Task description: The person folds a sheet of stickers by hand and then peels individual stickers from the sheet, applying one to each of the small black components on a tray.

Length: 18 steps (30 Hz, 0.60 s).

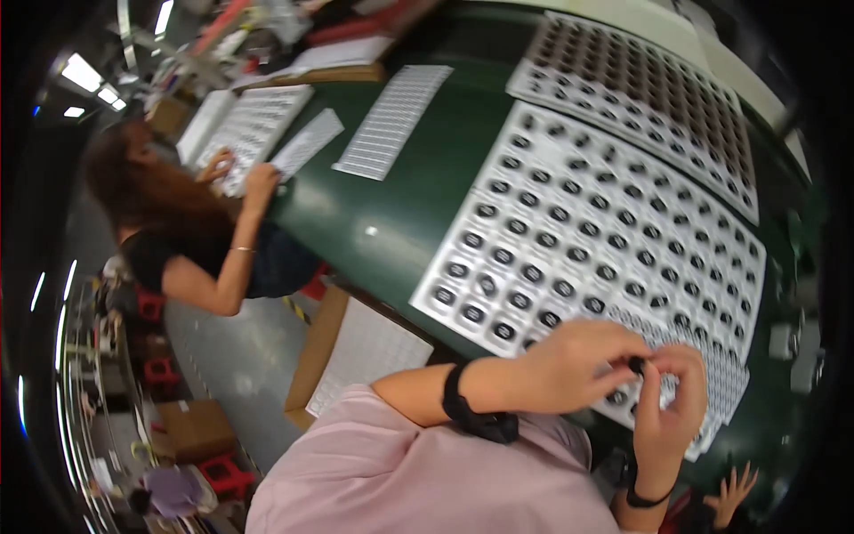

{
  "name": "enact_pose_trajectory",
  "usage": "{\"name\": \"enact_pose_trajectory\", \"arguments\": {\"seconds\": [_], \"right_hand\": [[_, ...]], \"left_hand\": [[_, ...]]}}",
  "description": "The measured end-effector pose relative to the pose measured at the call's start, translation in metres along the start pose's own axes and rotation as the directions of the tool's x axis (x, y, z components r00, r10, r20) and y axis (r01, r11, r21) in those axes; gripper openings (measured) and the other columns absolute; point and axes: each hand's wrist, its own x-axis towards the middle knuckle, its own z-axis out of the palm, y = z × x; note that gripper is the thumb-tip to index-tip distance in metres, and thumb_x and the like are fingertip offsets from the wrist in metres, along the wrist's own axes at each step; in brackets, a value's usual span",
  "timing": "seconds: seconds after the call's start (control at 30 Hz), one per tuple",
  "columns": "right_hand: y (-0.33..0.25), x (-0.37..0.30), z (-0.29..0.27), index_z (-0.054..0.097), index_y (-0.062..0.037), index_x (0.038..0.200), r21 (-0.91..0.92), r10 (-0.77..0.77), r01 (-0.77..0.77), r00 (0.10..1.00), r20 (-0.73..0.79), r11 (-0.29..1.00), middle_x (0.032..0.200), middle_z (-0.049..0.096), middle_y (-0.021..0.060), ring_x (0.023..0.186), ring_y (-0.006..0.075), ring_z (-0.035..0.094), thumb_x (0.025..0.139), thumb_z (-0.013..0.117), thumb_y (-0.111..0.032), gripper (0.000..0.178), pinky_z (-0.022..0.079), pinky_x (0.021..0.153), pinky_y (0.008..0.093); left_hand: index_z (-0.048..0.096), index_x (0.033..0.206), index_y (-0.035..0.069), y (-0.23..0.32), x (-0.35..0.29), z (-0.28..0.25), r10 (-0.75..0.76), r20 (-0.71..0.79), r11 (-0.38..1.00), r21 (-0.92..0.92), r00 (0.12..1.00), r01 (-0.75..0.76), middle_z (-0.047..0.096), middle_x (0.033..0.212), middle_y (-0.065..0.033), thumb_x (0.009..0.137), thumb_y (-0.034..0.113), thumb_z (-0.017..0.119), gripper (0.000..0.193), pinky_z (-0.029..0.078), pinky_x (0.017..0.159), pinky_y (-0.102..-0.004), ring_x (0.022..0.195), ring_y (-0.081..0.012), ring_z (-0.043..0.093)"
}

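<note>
A small black part point(637, 365) sits between the fingertips of both my hands, above the near edge of a white tray. My left hand point(574, 367) reaches in from the left and pinches the part between thumb and forefinger. From the right, my right hand point(672, 400) has its thumb and forefinger closed on the same part. Below them lies the white tray point(425, 307), filled with rows of black oval parts. A sheet of small labels point(725, 378) overlaps the tray beside my right hand.
Another tray point(640, 84) with dark parts lies beyond. On the green table point(374, 231) are a label sheet point(396, 120) and a co-worker point(169, 205) handling a tray at the left. An open cardboard box point(316, 351) stands by the table edge. Another person's hand point(732, 494) shows at lower right.
</note>
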Motion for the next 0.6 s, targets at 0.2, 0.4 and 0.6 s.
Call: {"name": "enact_pose_trajectory", "arguments": {"seconds": [0.2,0.4,0.6], "right_hand": [[0.006,-0.011,0.006,0.050,0.0003,0.086,-0.025,-0.036,0.037,0.999,0.026,0.999,0.089,0.054,0.0132,0.084,0.0244,0.053,0.083,0.056,0.007,0.009,0.042,0.081,0.0335],[0.001,-0.006,0.006,0.058,-0.0031,0.088,-0.061,-0.154,0.151,0.987,-0.039,0.987,0.085,0.061,0.0111,0.077,0.0235,0.056,0.087,0.061,-0.004,0.003,0.046,0.073,0.0323],[0.010,-0.015,0.020,0.051,-0.0003,0.085,0.196,0.088,-0.065,0.990,-0.111,0.978,0.091,0.055,0.0096,0.084,0.0160,0.053,0.086,0.059,0.000,0.008,0.042,0.078,0.0268]], "left_hand": [[0.063,0.106,0.002,-0.004,-0.004,-0.005,0.062,0.023,0.998,-0.001,0.998,-0.062,0.066,0.090,-0.0110,0.077,0.001,0.071,0.030,0.051,0.064,-0.0325,0.075,-0.0247,0.065],[0.062,0.106,0.002,0.004,-0.007,-0.004,-0.002,0.027,0.994,-0.108,1.000,0.005,0.063,0.086,-0.0097,0.079,0.001,0.069,0.027,0.051,0.063,-0.0329,0.074,-0.0233,0.064],[0.063,0.103,0.002,-0.001,-0.006,-0.007,0.028,0.014,0.989,-0.144,1.000,-0.026,0.064,0.085,-0.0096,0.078,0.001,0.070,0.026,0.050,0.062,-0.0333,0.074,-0.0231,0.063]]}}
